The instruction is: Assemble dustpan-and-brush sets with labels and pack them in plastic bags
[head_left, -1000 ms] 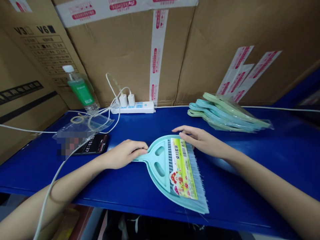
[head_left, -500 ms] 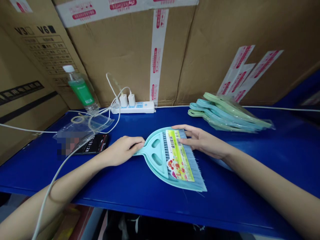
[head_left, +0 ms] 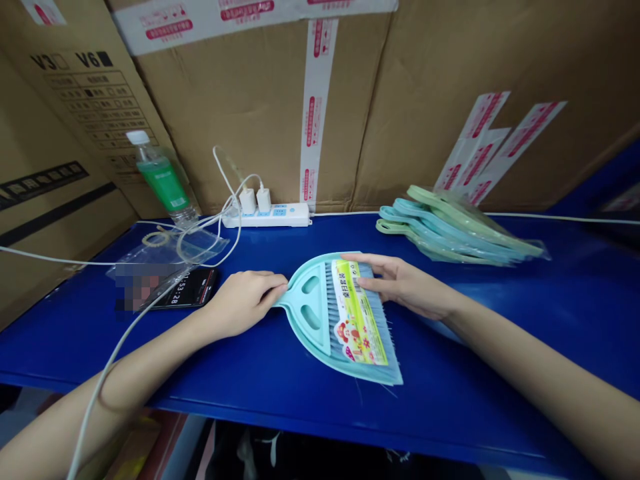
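A light-blue dustpan (head_left: 295, 327) with a matching brush (head_left: 390, 333) nested on it lies over the blue table, bristles pointing right. A printed paper label (head_left: 361, 320) covers part of the bristles. My left hand (head_left: 250, 297) is closed around the handle end, which is mostly hidden under the fingers. At the far upper corner my right hand (head_left: 400, 283) pinches the set's edge, thumb on the label and bristles, index finger along the rim; the other fingers are partly hidden.
Several green and blue dustpan sets (head_left: 455, 230) in clear plastic lie at the back right. A white power strip (head_left: 275, 215) with chargers, a bottle (head_left: 163, 180), a phone (head_left: 185, 288) and a plastic bag (head_left: 145, 257) occupy the left. A white cable (head_left: 115, 363) crosses my left forearm. Cardboard boxes (head_left: 250, 113) stand behind.
The dustpan and brush have turned slightly, their lower right corner shifting left. Both hands keep their grip in nearly the same place.
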`<action>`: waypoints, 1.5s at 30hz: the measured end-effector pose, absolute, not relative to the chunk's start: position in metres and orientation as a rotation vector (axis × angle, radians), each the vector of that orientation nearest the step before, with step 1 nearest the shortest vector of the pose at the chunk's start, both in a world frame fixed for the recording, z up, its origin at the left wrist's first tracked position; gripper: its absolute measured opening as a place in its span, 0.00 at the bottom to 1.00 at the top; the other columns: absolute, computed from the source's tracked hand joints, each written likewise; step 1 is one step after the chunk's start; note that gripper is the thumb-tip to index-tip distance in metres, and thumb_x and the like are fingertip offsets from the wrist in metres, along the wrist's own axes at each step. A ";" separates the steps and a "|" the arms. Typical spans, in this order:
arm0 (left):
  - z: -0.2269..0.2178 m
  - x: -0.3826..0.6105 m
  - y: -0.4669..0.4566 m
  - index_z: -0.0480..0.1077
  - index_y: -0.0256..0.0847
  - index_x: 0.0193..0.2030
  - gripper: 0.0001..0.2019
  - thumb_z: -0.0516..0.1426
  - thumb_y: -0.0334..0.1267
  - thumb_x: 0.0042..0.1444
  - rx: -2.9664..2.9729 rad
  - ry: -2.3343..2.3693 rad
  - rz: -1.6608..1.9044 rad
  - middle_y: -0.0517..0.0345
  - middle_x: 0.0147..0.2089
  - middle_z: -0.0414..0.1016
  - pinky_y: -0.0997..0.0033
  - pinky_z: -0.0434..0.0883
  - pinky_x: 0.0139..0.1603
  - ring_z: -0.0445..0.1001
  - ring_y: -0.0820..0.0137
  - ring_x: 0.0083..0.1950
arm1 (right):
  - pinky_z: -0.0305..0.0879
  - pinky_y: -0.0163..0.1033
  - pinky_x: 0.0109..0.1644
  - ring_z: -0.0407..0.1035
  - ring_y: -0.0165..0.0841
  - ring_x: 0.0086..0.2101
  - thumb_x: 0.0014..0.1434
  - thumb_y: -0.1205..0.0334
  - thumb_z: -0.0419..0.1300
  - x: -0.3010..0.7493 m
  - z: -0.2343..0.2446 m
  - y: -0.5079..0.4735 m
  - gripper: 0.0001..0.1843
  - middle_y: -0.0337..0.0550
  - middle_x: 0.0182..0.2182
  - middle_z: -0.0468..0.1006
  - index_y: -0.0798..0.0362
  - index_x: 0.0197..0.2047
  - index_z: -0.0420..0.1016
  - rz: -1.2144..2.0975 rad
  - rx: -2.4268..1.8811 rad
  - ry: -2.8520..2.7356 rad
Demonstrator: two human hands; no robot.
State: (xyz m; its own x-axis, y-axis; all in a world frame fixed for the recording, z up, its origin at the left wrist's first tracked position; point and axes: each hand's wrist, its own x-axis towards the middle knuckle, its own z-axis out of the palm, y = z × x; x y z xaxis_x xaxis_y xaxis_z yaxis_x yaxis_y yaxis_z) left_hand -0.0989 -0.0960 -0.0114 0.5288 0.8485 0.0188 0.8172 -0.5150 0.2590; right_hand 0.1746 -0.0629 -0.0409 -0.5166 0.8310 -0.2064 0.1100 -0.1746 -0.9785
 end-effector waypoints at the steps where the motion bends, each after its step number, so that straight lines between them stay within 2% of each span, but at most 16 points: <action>1: -0.012 -0.099 -0.096 0.71 0.42 0.36 0.16 0.44 0.38 0.66 2.572 1.424 0.201 0.59 0.38 0.77 0.71 0.67 0.38 0.76 0.68 0.38 | 0.72 0.37 0.36 0.72 0.36 0.43 0.52 0.57 0.66 0.175 -0.041 -0.063 0.30 0.44 0.48 0.76 0.43 0.59 0.70 1.744 -1.089 -1.561; 8: -0.016 -0.099 -0.098 0.73 0.42 0.38 0.17 0.44 0.39 0.66 2.756 1.475 0.169 0.57 0.38 0.78 0.70 0.69 0.39 0.76 0.66 0.40 | 0.72 0.36 0.35 0.72 0.36 0.43 0.50 0.54 0.67 0.174 -0.042 -0.062 0.32 0.43 0.49 0.76 0.42 0.59 0.70 1.732 -1.088 -1.570; 13: -0.016 -0.099 -0.098 0.73 0.42 0.38 0.17 0.44 0.38 0.66 2.778 1.479 0.146 0.57 0.37 0.78 0.69 0.69 0.39 0.76 0.67 0.39 | 0.70 0.34 0.33 0.73 0.35 0.41 0.48 0.50 0.68 0.174 -0.041 -0.062 0.32 0.44 0.47 0.78 0.45 0.57 0.73 1.736 -1.091 -1.602; 17: -0.016 -0.098 -0.099 0.73 0.42 0.37 0.16 0.44 0.38 0.66 2.780 1.480 0.132 0.58 0.37 0.78 0.69 0.69 0.38 0.76 0.66 0.39 | 0.70 0.36 0.35 0.73 0.34 0.40 0.45 0.51 0.70 0.174 -0.042 -0.061 0.30 0.45 0.46 0.79 0.48 0.52 0.77 1.704 -1.124 -1.665; 24: -0.015 -0.098 -0.100 0.74 0.42 0.38 0.17 0.45 0.38 0.66 2.784 1.489 0.130 0.58 0.36 0.78 0.71 0.68 0.37 0.76 0.67 0.38 | 0.71 0.39 0.38 0.73 0.36 0.41 0.42 0.53 0.71 0.173 -0.045 -0.060 0.30 0.47 0.48 0.78 0.51 0.50 0.77 1.669 -1.133 -1.672; 29: -0.014 -0.098 -0.100 0.73 0.42 0.37 0.17 0.44 0.38 0.66 2.779 1.484 0.123 0.58 0.35 0.77 0.71 0.68 0.35 0.76 0.67 0.37 | 0.70 0.37 0.33 0.73 0.34 0.38 0.46 0.52 0.70 0.173 -0.042 -0.062 0.28 0.46 0.44 0.78 0.50 0.50 0.78 1.645 -1.129 -1.671; 33: -0.013 -0.097 -0.101 0.73 0.42 0.35 0.17 0.44 0.38 0.66 2.788 1.477 0.131 0.58 0.34 0.77 0.72 0.66 0.34 0.75 0.68 0.35 | 0.70 0.34 0.32 0.72 0.34 0.39 0.51 0.49 0.66 0.175 -0.041 -0.062 0.25 0.46 0.46 0.77 0.47 0.52 0.77 1.701 -1.068 -1.652; 38: -0.012 -0.097 -0.102 0.73 0.42 0.36 0.16 0.45 0.38 0.66 2.775 1.498 0.107 0.58 0.34 0.77 0.72 0.66 0.34 0.76 0.67 0.35 | 0.70 0.31 0.33 0.72 0.32 0.40 0.58 0.52 0.62 0.175 -0.042 -0.062 0.26 0.43 0.45 0.77 0.41 0.60 0.69 1.771 -1.077 -1.532; 43: -0.012 -0.097 -0.102 0.74 0.42 0.39 0.16 0.45 0.38 0.66 2.797 1.549 0.075 0.58 0.36 0.77 0.71 0.67 0.35 0.76 0.67 0.35 | 0.70 0.29 0.29 0.72 0.28 0.33 0.63 0.58 0.56 0.172 -0.039 -0.064 0.32 0.38 0.36 0.76 0.38 0.68 0.51 1.778 -1.186 -1.409; 45: -0.013 -0.097 -0.102 0.74 0.42 0.39 0.16 0.45 0.39 0.66 2.819 1.558 0.078 0.57 0.37 0.77 0.70 0.68 0.36 0.76 0.67 0.36 | 0.70 0.28 0.28 0.71 0.27 0.30 0.64 0.59 0.54 0.172 -0.039 -0.064 0.33 0.37 0.33 0.75 0.38 0.69 0.48 1.773 -1.194 -1.410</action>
State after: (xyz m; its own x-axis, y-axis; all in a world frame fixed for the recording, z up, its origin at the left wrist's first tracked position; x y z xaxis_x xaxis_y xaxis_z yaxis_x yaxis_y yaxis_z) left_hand -0.0970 -0.1017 -0.0129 0.5318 0.8430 0.0811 0.8469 -0.5297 -0.0468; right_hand 0.1716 -0.0642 -0.0386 -0.4371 0.8513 -0.2904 0.0913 -0.2792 -0.9559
